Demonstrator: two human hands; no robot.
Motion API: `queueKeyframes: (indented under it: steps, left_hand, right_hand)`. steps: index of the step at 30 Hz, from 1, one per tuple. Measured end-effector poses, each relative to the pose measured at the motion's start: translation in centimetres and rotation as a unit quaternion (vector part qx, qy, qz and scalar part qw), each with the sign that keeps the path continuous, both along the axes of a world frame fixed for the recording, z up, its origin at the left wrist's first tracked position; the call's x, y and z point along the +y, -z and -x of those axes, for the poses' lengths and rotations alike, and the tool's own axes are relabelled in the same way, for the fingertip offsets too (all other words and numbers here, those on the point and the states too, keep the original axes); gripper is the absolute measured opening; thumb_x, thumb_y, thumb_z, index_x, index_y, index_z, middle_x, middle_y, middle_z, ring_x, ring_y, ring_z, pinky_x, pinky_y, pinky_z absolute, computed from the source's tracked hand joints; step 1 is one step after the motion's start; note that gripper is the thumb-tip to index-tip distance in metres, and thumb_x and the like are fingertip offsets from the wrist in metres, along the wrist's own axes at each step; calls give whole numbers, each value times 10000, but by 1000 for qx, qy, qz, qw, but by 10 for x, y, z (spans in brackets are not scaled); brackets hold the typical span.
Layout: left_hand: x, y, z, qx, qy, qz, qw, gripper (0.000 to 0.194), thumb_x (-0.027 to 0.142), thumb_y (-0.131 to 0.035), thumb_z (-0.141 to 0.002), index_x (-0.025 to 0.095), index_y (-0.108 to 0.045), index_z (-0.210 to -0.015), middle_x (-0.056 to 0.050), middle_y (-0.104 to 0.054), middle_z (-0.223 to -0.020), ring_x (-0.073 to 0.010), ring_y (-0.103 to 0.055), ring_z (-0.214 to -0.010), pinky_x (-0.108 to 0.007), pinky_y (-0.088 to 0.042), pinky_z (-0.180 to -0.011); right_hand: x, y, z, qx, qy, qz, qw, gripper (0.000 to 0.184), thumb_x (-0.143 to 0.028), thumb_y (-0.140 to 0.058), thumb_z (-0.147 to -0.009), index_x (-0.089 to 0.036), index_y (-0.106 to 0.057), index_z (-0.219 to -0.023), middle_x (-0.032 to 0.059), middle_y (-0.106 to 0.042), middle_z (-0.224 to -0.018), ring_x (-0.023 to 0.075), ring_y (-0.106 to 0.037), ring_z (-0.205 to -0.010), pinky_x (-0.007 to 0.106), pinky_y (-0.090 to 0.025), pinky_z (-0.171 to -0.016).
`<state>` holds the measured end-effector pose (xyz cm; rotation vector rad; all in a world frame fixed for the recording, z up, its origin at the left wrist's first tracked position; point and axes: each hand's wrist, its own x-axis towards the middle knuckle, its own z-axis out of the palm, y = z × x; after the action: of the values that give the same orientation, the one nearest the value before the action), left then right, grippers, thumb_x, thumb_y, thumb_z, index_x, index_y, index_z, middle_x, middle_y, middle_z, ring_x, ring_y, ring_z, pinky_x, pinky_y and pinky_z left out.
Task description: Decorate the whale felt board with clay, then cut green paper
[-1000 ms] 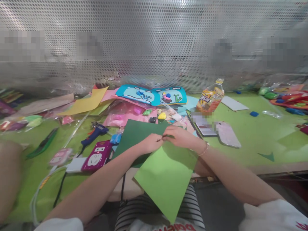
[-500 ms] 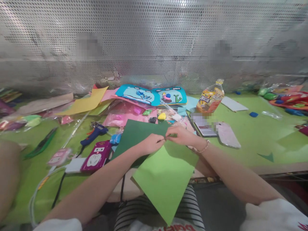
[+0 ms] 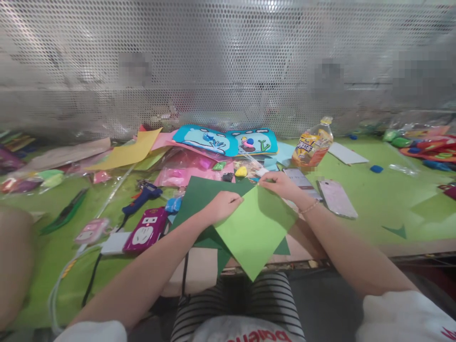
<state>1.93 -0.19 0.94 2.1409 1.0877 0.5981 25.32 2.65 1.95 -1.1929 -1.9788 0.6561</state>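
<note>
Though in 2 hands, lime paper mostly bodyward

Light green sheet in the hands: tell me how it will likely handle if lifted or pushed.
The light green sheet is probably light for its size, since it looks thin. It seems fairly stiff, as its near corner shows no obvious droop. Pushed, it may slide over the dark green paper, both looking flat.

Right grip now apart from left grip
I've brought the light green sheet forward with the right; more dark green paper shows below the left.
</note>
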Motion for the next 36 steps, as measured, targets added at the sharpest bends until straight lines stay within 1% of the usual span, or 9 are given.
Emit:
queueKeyframes:
  steps: [5, 10, 15, 22, 25, 28, 32, 34, 36]
  left_hand:
    - [5, -1, 3, -20, -17, 23, 999, 351, 367, -433, -846, 170, -512, -566, 36, -479, -550, -111, -439, -542, -215, -290, -510]
    - [5, -3, 3, -26, -37, 28, 999, 355, 342, -467, -839, 167, -481, -531, 43, -485, -506, -103, -482, -506, -203, -299, -479]
    - [4, 1, 1, -75, -48, 187, 978, 285, 309, -436, -885, 165, -524, -655, 7, -589, -498, -119, -585, -426, -184, -411, -430]
    - [8, -1, 0, -93, -89, 210, 969, 286, 230, -432, -910, 161, -489, -638, 2, -578, -432, -106, -583, -387, -153, -421, -396]
    - [8, -2, 0, -100, -106, 205, 968, 272, 219, -429, -911, 157, -514, -661, 11, -557, -401, -108, -561, -360, -158, -410, -381]
    - [9, -1, 1, -117, -127, 192, 966, 255, 227, -445, -910, 151, -536, -684, 15, -562, -408, -102, -539, -343, -162, -397, -377]
    - [14, 0, 4, -163, -187, 164, 955, 210, 251, -423, -936, 144, -565, -826, 39, -553, -414, -92, -538, -354, -152, -386, -390]
    - [17, -1, 6, -207, -219, 158, 940, 200, 272, -409, -946, 140, -558, -921, 41, -567, -436, -95, -546, -367, -156, -392, -397]
    - [19, -1, 8, -257, -238, 150, 925, 209, 304, -420, -944, 138, -547, -944, 30, -583, -452, -100, -550, -372, -160, -393, -396]
  right_hand:
    - [10, 0, -21, 71, 106, 70, 989, 230, -409, -672, -675, -180, -665, -682, -13, -601, -576, 125, -493, -501, 247, -355, -479]
    - [17, 2, -35, 199, 120, 130, 964, 289, -437, -754, -589, -183, -648, -676, -12, -609, -575, 122, -522, -496, 249, -407, -481]
    - [28, 8, -48, 248, 166, 113, 948, 351, -452, -801, -491, -181, -621, -623, -11, -555, -522, 118, -489, -487, 257, -405, -482]
    - [44, 12, -78, 288, 263, 10, 921, 407, -552, -727, -530, -212, -523, -621, -4, -531, -595, 120, -469, -536, 288, -425, -542]
    - [43, 12, -71, 271, 275, -19, 922, 359, -518, -717, -573, -212, -556, -667, 2, -559, -652, 139, -505, -601, 312, -456, -624]
    - [40, 16, -54, 209, 241, -50, 947, 294, -472, -663, -670, -215, -606, -802, 28, -620, -793, 175, -563, -753, 358, -470, -790]
    - [39, 22, -42, 136, 244, -77, 957, 389, -429, -661, -683, -206, -578, -991, 97, -607, -1052, 231, -559, -1008, 423, -411, -964]
    - [39, 22, -41, 173, 274, -49, 945, 438, -412, -688, -654, -212, -556, -1020, 105, -586, -1111, 235, -552, -1053, 415, -425, -960]
    - [35, 19, -38, 266, 251, 29, 930, 423, -414, -693, -657, -239, -543, -1011, 63, -610, -1047, 203, -594, -970, 366, -491, -860]
